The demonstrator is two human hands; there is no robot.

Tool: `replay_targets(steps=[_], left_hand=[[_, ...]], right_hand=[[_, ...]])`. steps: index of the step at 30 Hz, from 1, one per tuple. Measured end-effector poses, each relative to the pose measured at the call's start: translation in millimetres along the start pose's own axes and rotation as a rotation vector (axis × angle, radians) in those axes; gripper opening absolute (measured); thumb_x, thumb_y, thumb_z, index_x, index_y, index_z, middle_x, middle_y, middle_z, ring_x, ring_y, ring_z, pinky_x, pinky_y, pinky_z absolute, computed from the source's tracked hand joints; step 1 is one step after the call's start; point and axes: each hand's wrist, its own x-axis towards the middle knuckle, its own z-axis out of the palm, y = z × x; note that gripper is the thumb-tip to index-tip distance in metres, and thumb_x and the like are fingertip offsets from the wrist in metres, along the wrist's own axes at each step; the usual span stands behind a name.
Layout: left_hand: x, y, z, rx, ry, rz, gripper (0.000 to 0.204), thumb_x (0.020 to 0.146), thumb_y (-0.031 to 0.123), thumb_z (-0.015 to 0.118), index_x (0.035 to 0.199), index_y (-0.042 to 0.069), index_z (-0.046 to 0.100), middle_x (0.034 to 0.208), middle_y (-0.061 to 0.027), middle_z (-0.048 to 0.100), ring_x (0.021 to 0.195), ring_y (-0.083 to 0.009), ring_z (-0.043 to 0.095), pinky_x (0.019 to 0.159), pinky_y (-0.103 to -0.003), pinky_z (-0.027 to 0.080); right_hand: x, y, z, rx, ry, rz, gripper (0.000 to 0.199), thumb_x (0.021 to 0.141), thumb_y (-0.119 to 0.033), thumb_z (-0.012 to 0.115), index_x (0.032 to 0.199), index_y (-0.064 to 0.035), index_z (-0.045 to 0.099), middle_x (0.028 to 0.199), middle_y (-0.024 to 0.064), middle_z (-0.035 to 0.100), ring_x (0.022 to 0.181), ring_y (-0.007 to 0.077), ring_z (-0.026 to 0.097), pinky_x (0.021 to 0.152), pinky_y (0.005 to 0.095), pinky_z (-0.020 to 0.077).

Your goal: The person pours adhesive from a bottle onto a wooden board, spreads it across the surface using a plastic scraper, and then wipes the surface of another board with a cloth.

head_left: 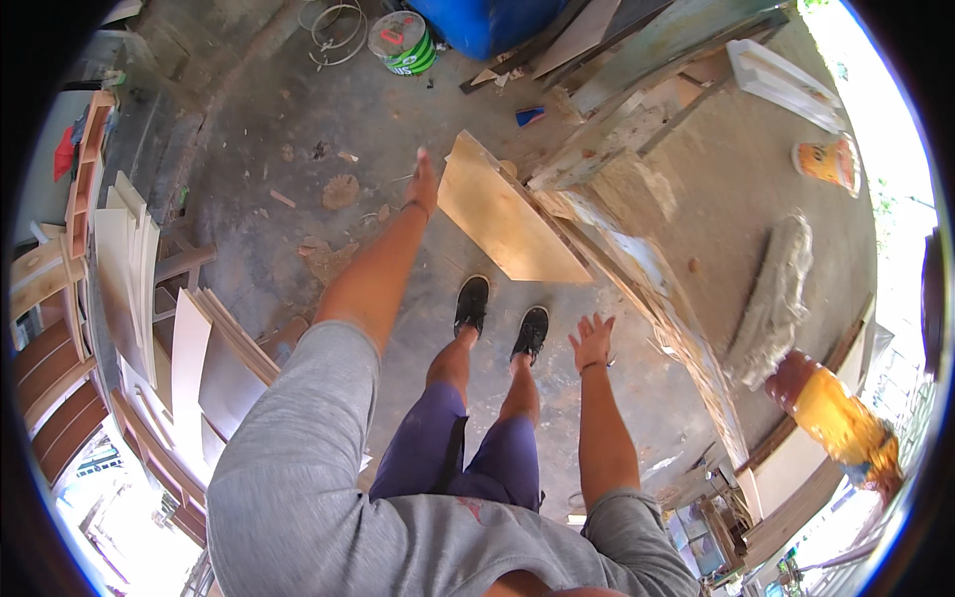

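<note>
A light wooden board [507, 219] with slanted ends stands tilted in front of me, beyond my feet, beside a long wooden edge. At its left edge is my left hand [423, 186], reached forward with its fingers straight; I cannot tell whether it touches the board. My right hand [594, 343] hovers over the floor, nearer to me than the board's right end. Its fingers are spread, and nothing is in it.
Several boards [224, 368] lean at the left. A green and white bucket [403, 45] stands by a blue barrel [487, 22] at the far side. Rightward lie a pale lumpy roll [776, 298], an orange tub [828, 164] and a white foam piece [781, 85]. Debris dots the concrete floor [259, 229].
</note>
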Motion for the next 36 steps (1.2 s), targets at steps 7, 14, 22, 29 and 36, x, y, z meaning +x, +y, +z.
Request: replay_targets(steps=[7,14,22,29,36], left_hand=[[-172.8,-150.2,5.6,-0.159,-0.39,-0.161,0.088,0.087,0.072,0.013,0.146,0.008,0.021,0.148,-0.0165,0.027,0.137,-0.0301,0.024,0.112,-0.038,0.017],[-272.9,-252.8,40.7,0.659,-0.658,0.254,0.078,0.089,0.063,0.035,0.127,-0.005,0.047,0.123,-0.0242,0.053,0.111,-0.0341,0.052,0.094,-0.041,0.039],[-384.4,-59.4,109.7,0.612,-0.592,0.918,0.051,0.091,0.031,0.056,0.126,-0.004,0.045,0.12,-0.0239,0.056,0.112,-0.0322,0.055,0.092,-0.037,0.045],[-567.4,39.8,230.6,0.01,-0.454,1.147,0.056,0.088,0.027,0.063,0.128,-0.007,0.044,0.12,-0.0198,0.056,0.112,-0.0258,0.055,0.095,-0.034,0.042],[-578.6,99.3,304.5,0.072,-0.3,1.013,0.062,0.089,0.039,0.058,0.131,-0.005,0.044,0.124,-0.0225,0.055,0.115,-0.0295,0.054,0.096,-0.036,0.042]], right_hand=[[-203.8,100.9,-145.9,-0.162,0.18,0.288,0.071,0.091,-0.059,0.036,0.141,-0.0085,0.032,0.13,0.018,0.051,0.129,0.0295,0.038,0.1,0.0498,0.0332],[-309.5,133.9,-263.4,-0.227,0.338,0.184,0.031,0.091,-0.029,0.053,0.113,-0.0087,0.057,0.09,0.0071,0.068,0.085,0.019,0.066,0.065,0.0369,0.0516],[-309.5,92.1,-265.8,-0.093,0.259,-0.305,0.029,0.089,-0.021,0.054,0.112,-0.0042,0.061,0.086,0.0079,0.067,0.077,0.0164,0.067,0.068,0.0317,0.0511],[-372.8,6.7,-343.4,-0.379,0.31,-0.766,0.029,0.087,-0.021,0.057,0.109,-0.0018,0.063,0.092,0.0129,0.069,0.083,0.0179,0.064,0.074,0.0299,0.0487],[-357.1,-118.3,-506.3,-0.175,0.801,-1.132,0.021,0.092,-0.018,0.054,0.102,-0.0027,0.065,0.093,0.0121,0.068,0.085,0.0198,0.064,0.077,0.0319,0.0488]])
